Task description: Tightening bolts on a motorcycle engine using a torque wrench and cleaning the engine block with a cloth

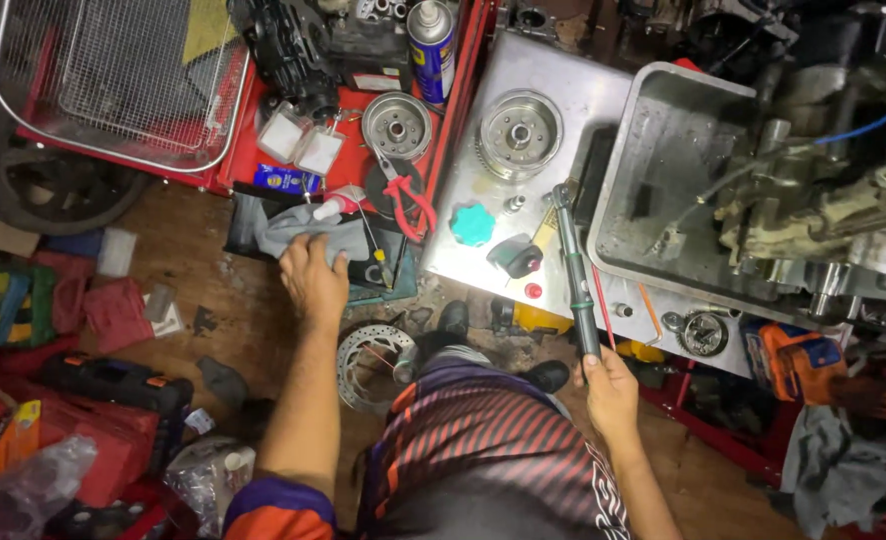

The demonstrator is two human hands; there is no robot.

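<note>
My left hand (312, 275) reaches down and rests on a grey rag (308, 232) that lies over a dark tray at the edge of the red cart (253, 150). My right hand (608, 388) grips the lower end of a long dark green ratchet wrench (574, 262). The wrench's head lies up on the steel worktop (583, 100), next to a round flywheel rotor (519, 132). A teal cap (472, 224) and a small black part with a red button (516, 257) sit on the worktop left of the wrench.
A steel tray (663, 130) holds an engine casing (813, 215) at right. On the red cart stand a spray can (431, 45), a second rotor (397, 126), red-handled pliers (408, 200) and a wire basket (113, 75). A brake disc (373, 365) lies on the floor by my shoes.
</note>
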